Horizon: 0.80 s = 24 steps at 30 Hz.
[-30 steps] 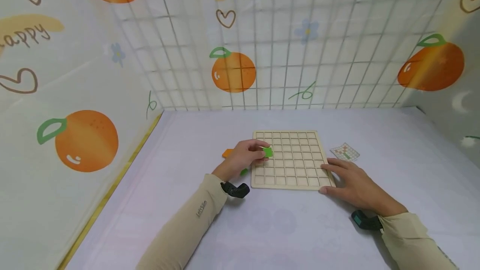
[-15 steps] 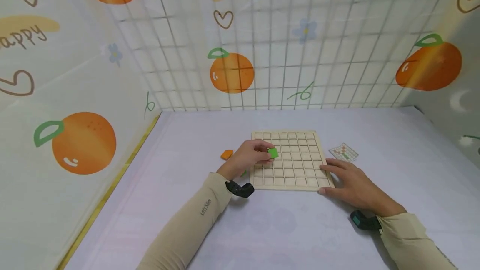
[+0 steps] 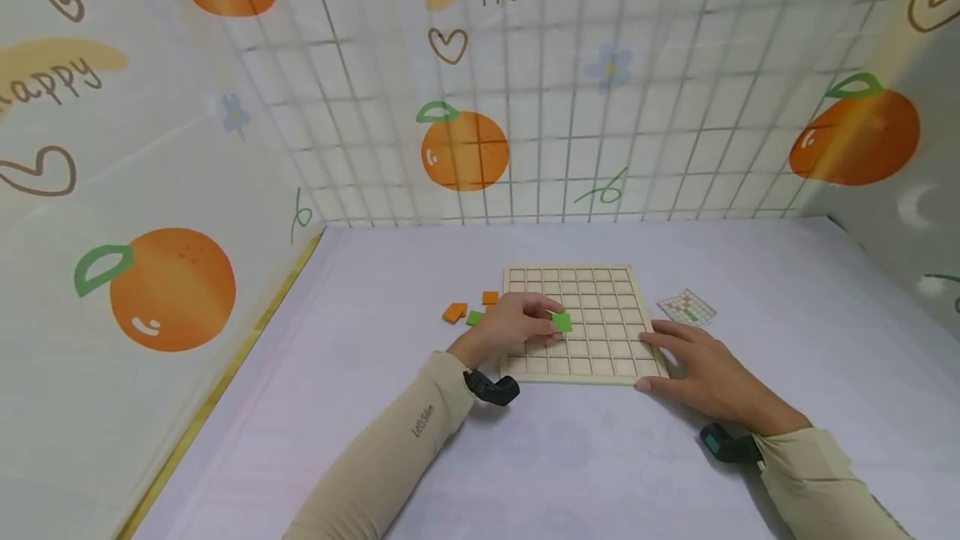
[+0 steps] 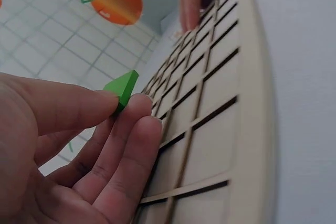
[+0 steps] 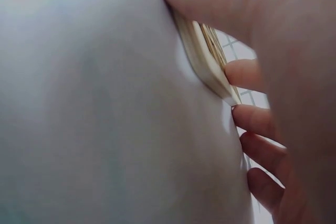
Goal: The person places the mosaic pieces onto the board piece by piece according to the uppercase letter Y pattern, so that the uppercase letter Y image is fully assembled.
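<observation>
1. Counter: pale with a lilac tinge, showing faint round marks on the near side of the board.
2. Board: light wood, gridded, lying flat on the counter.
3. Card: just right of the board, apart from it and turned askew, printed with a small coloured grid.
4. Orange tile: just left of the board; another bit of orange nearer the viewer is mostly hidden.
5. Green tile: left of the board, partly covered from view.
6. Orange pieces: farther left of the board, seemingly overlapping.
</observation>
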Available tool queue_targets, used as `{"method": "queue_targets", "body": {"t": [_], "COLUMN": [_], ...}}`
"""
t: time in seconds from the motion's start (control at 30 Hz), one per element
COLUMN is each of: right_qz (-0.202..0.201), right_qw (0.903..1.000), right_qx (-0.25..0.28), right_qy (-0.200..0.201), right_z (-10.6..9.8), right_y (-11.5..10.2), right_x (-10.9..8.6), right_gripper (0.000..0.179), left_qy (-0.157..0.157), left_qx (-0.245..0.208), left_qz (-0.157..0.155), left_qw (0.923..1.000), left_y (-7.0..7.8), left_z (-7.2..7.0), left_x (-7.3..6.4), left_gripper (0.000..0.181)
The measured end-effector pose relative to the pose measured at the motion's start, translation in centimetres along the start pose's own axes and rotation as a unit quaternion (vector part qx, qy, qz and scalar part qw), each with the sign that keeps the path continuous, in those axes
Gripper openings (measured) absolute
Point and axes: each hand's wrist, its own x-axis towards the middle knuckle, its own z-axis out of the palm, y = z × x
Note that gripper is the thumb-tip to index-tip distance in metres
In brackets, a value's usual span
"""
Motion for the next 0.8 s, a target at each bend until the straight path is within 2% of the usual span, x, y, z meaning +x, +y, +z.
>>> {"method": "queue_targets", "body": {"t": [0.2,0.4,0.8], "right_qz": [0.001,-0.001,0.005], "right_qw": [1.0,1.0,1.0], "right_qx": [-0.001,-0.009,-0.007], "right_qy": [0.001,0.003,0.0], "right_z": [0.1,-0.1,0.0], "right_y": [0.0,-0.1,-0.2], "right_x": [0.0,0.0,0.0], "right_gripper": [0.079,0.078,0.079], "left_qy": [-0.007,-0.012,0.0], "left_qx": [-0.017,0.021,0.074], "left_qz": [0.003,0.013,0.008], "left_qw": [0.9998,0.9996,0.9972], "left_y": [-0.4,-0.1,0.3], "left_z": [0.5,0.8,1.6], "left_x": [0.2,0.5,0.4], "left_gripper": [0.024,0.018,0.009]}}
